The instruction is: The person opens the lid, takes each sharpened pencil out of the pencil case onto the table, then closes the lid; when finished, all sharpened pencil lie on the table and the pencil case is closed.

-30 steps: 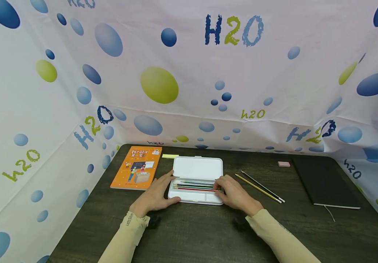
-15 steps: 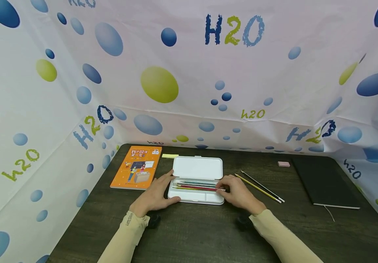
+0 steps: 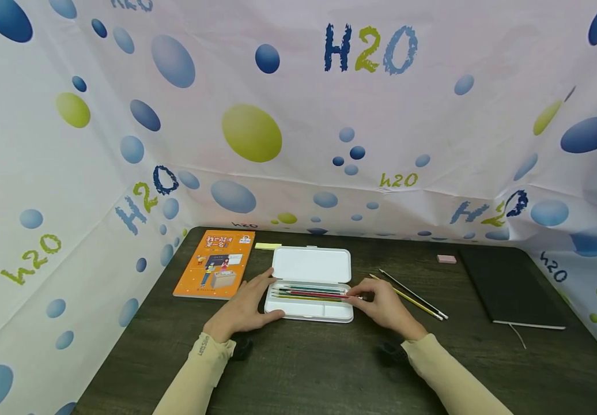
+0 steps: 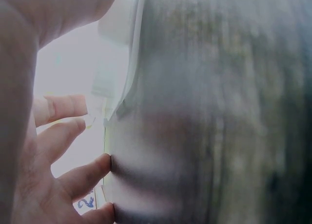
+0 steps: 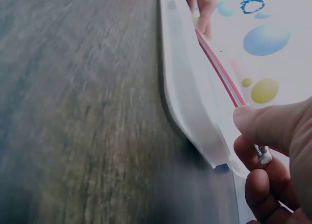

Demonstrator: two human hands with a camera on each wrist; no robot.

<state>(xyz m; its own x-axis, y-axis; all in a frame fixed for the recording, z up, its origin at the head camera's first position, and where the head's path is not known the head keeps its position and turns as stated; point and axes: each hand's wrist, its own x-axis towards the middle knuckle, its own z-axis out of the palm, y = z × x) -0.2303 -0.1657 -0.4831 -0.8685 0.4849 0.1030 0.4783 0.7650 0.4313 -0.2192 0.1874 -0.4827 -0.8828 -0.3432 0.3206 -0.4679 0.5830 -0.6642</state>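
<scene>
A white pencil case [image 3: 298,311] lies with its lid raised in the head view, several pencils [image 3: 293,288] side by side inside. My right hand [image 3: 383,304] pinches a red pencil [image 5: 222,73] near its white eraser end, between thumb and fingers. That end sticks out past the case's right side; the rest slants back over the case. My left hand [image 3: 241,308] rests against the case's left side, fingers spread and fairly straight, thumb at the front edge. In the left wrist view, the hand's fingers [image 4: 85,177] show, but the case is washed out.
An orange book [image 3: 215,265] lies left of the case, near a yellow strip [image 3: 267,246]. To the right are a yellow pencil [image 3: 412,300], a silvery pencil [image 3: 407,289], a pink eraser [image 3: 446,259] and a black notebook [image 3: 508,288]. A printed cloth [image 3: 309,115] stands behind the dark table.
My right hand has moved a little to the right, drawing the red pencil along. A yellowish pencil in the case has come into sight below it. The left hand stays in place.
</scene>
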